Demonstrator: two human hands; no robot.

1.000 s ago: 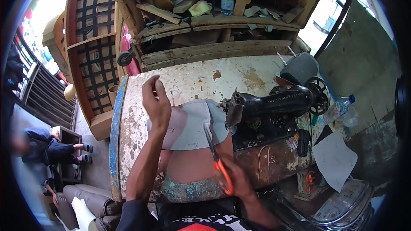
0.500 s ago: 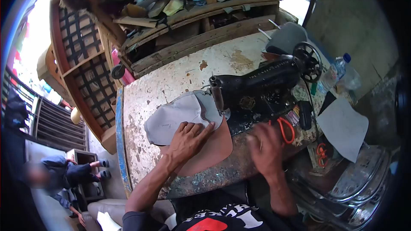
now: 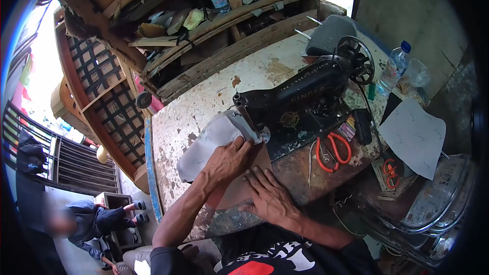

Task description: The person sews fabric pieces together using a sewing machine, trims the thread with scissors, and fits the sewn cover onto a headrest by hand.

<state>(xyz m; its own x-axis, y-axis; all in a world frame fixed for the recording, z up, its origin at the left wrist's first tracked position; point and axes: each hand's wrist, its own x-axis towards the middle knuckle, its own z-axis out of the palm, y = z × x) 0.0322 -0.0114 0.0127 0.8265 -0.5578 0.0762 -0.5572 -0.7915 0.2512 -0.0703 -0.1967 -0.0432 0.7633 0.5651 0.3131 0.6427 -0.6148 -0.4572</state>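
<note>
A black sewing machine (image 3: 293, 102) stands on the worn table. A piece of grey fabric (image 3: 206, 140) lies folded under its needle end. My left hand (image 3: 227, 159) has its fingers curled on the fabric's near edge, close to the presser foot, and pinches it. Below the fabric a flat brown sheet (image 3: 224, 194) reaches toward the table's front edge. My right hand (image 3: 272, 198) rests palm down on that sheet, fingers spread, with nothing in it. The needle tip is hidden from view.
Orange-handled scissors (image 3: 332, 153) and a thin metal tool (image 3: 310, 165) lie right of my hands. A white sheet (image 3: 415, 135) and another orange-handled tool (image 3: 391, 174) are farther right. A water bottle (image 3: 394, 69) stands behind. A person (image 3: 97, 226) sits at the left.
My right hand has come left from beside the scissors and settled on the brown sheet. My left fingers have curled onto the fabric, which is folded more narrowly. The view has shifted.
</note>
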